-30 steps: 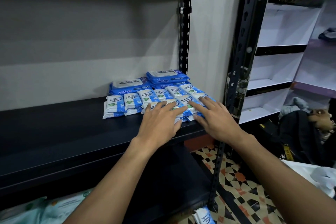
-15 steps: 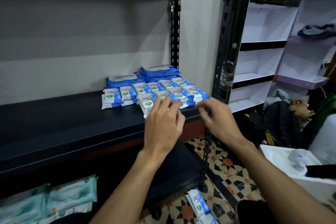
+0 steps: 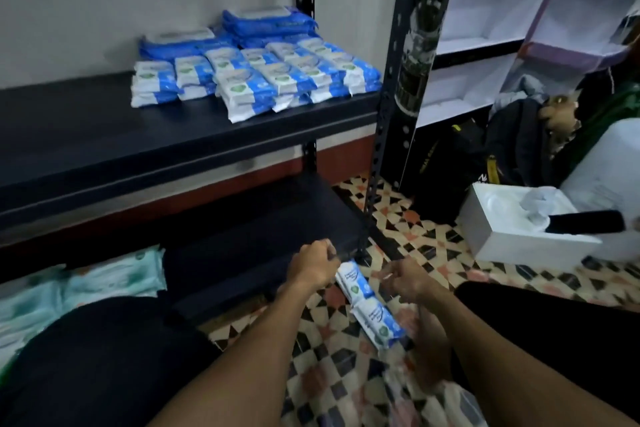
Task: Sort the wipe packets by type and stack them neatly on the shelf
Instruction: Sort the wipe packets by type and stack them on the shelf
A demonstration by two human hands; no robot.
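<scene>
**Item 1.** Black metal shelf (image 3: 194, 135), middle board, upper left of the frame. It carries the sorted stock.
- At the back are two piles of large dark-blue wipe packets (image 3: 266, 24).
- In front of them are rows of small white-and-blue wipe packets (image 3: 277, 76), stacked several deep. The front row sits near the board's edge and is a little uneven.

**Item 2.** Patterned tiled floor (image 3: 346, 374), lower centre. Two loose floor packets (image 3: 353, 282) of the small white-and-blue kind lie end to end, just off the corner of the shelf's bottom board. They are not yet shelved.

**Item 3.** Pale green wipe packets (image 3: 104, 281), lower left, low beneath the middle board and partly hidden by my knee. They are a separate type, and I cannot tell what they rest on.

**Item 4.** My left hand (image 3: 311, 267), bottom centre. The fingers are curled in, just beside the upper end of the farther floor packet. The view is blurred, so I cannot tell whether they have hold of anything.

**Item 5.** My right hand (image 3: 405, 279), just right of the same packet. The fingers are loosely bent and point toward it, with nothing visible in them.

**Status, by my judgement.**
- Done: both blue types are grouped and mostly stacked.
- Left to do: lift the two floor packets onto the small-packet rows, square up the front row, and give the green packets their own place.
</scene>
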